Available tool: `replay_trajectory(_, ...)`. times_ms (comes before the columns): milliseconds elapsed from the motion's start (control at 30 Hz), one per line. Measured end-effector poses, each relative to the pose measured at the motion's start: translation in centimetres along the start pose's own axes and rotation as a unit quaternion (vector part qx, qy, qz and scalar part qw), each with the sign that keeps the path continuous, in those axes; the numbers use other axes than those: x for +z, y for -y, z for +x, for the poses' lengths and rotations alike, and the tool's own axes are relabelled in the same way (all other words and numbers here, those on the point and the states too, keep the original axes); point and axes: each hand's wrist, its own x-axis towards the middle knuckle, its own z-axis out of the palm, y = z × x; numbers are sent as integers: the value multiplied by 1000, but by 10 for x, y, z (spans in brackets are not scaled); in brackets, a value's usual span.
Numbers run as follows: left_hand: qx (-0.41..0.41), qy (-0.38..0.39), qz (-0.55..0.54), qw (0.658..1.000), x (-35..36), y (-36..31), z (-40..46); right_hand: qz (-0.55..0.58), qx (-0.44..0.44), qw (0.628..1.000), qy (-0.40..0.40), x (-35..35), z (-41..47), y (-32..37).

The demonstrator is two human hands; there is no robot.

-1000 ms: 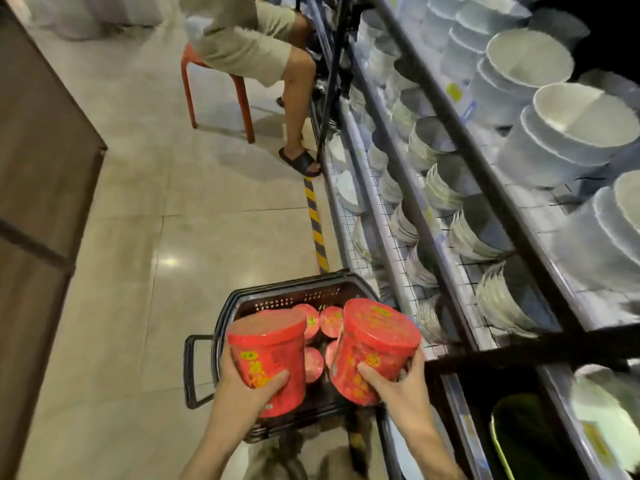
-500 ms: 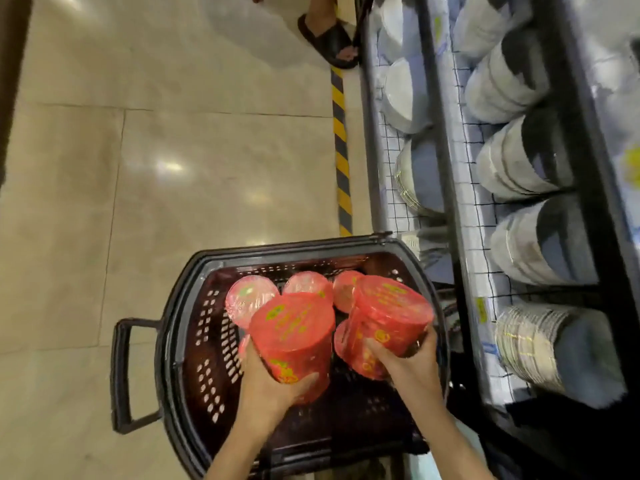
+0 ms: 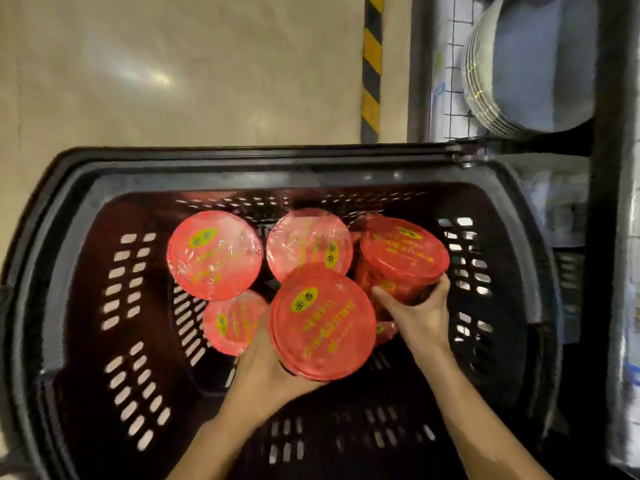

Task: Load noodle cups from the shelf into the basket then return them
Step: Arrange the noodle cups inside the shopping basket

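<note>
A black perforated basket [image 3: 114, 168] fills the view from above. Three red noodle cups with yellow print stand in it: one at the back left [image 3: 214, 254], one at the back middle [image 3: 309, 242], one lower in front [image 3: 232, 322]. My left hand [image 3: 263, 375] grips a fourth red cup [image 3: 322, 322] from below, over the basket's middle. My right hand [image 3: 420, 317] grips another red cup [image 3: 403, 258], tilted, inside the basket at the right. A further cup is partly hidden under my right hand.
The beige tiled floor lies beyond the basket, with a yellow-and-black striped strip [image 3: 372, 64] along the shelf base. A wire shelf at the right holds a stack of grey plates [image 3: 530, 64]. The basket's right rim sits close to the shelf.
Both hands have come down with their cups into the basket. The view has tipped downward and closer, so the basket now fills the frame.
</note>
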Motion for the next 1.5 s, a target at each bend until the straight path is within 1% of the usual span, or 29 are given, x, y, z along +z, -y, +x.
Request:
replay_trajectory(100, 11, 11, -25, 1000, 0, 8, -2, -12, -7, 1000, -4, 10, 8, -10)
replay_trajectory(200, 16, 32, -9, 999, 2, 23, 2, -11, -13, 1000, -10, 18, 13, -15)
replay_trajectory(333, 21, 45, -21, 999, 4, 33, 11, 9, -19, 1000, -15, 23, 17, -18)
replay_trajectory(467, 46, 44, 41, 997, 7, 48, 23, 11, -23, 1000, -8, 23, 15, -24)
replay_trajectory(567, 40, 47, 60, 996, 6, 53, 23, 16, -5, 1000, 9, 20, 11, -34)
replay_trajectory(667, 53, 57, 78, 994, 7, 54, 21, 6, -2, 1000, 17, 14, 5, -49)
replay_trajectory(767, 38, 75, 83, 993, 5, 51, 18, 29, 14, 997, 66, 5, -4, -53)
replay_trajectory(833, 16, 94, 75, 993, 1, 45, 12, 55, 44, 993, 96, -3, -12, -50)
replay_trajectory(900, -3, 106, 43, 993, -3, 37, 8, 98, 88, 982, 134, -11, -21, -48)
replay_trajectory(967, -33, 105, 16, 994, -6, 29, 7, 170, 129, 964, 158, -20, -27, -44)
replay_trajectory(1033, -53, 94, 17, 994, -8, 26, 8, 233, 149, 950, 143, -25, -29, -42)
replay_trajectory(1067, -61, 88, 17, 994, -8, 26, 10, 244, 151, 950, 125, -25, -28, -41)
replay_trajectory(1167, -80, 76, 7, 994, -9, 26, 11, 234, 140, 958, 90, -23, -26, -39)
replay_trajectory(1267, -66, 65, -4, 996, -6, 22, 9, 231, 133, 961, 71, -24, -23, -38)
replay_trajectory(1333, -55, 63, -3, 996, -3, 19, 6, 227, 118, 965, 63, -26, -21, -35)
replay_trajectory(1500, -72, 61, -9, 995, 6, 11, 8, 227, 103, 967, 48, -30, 1, -14)
